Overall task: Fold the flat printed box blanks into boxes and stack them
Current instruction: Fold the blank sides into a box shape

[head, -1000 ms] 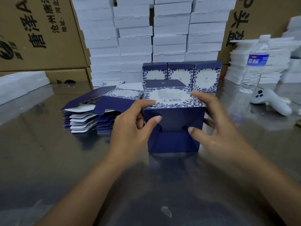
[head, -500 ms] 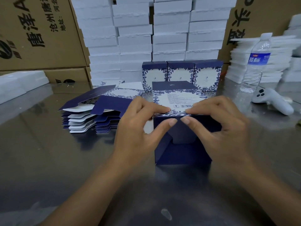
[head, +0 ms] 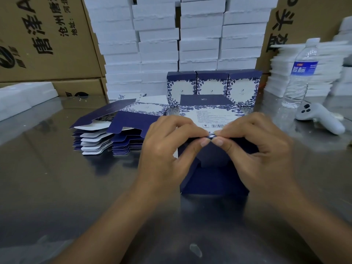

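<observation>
Box blank (head: 213, 180), navy card, half-folded at centre, left hand (head: 167, 149) and right hand (head: 261, 149) pinching its printed edge, glossy steel counter (head: 57, 187).

The lower frame is filled by a reflective metal table (head: 57, 187). White boxes (head: 158, 44) are stacked at upper centre, flanked by printed brown cartons (head: 57, 60).

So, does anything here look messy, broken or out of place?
Nothing spilled or damaged. Two small oddities: the pile of flat blanks on the left is splayed, its top sheets lifting; and a white handheld controller lies beside the water bottle on the right, unrelated to box folding. The half-folded box looks fine.
</observation>
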{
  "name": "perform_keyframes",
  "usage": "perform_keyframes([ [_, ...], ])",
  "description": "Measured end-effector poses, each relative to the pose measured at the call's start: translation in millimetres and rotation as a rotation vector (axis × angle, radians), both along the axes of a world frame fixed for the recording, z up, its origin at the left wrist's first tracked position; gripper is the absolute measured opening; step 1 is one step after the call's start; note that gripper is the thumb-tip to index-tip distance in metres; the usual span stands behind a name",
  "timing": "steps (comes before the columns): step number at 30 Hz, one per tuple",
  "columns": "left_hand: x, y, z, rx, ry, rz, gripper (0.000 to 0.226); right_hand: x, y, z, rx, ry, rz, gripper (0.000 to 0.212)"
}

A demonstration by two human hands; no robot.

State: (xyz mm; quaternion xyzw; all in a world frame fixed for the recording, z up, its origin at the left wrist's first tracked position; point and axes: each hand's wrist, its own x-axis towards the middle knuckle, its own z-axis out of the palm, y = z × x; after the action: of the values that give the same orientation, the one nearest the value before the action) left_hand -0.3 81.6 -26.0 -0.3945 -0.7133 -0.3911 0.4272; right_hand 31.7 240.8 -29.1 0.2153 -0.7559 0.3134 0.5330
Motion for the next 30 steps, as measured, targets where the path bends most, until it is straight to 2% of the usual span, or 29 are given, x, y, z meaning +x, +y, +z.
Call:
perform_keyframes([
  [18,-4,-2,1,0.005,-0.024,0.053,0.02,-4,8,0,0.071,0.067,-0.033,0.012],
  [30,-11,-9,-2,0.04,-0.003,0.012,0.015,-4,8,0,0.01,-0.017,-0.028,0.01],
])
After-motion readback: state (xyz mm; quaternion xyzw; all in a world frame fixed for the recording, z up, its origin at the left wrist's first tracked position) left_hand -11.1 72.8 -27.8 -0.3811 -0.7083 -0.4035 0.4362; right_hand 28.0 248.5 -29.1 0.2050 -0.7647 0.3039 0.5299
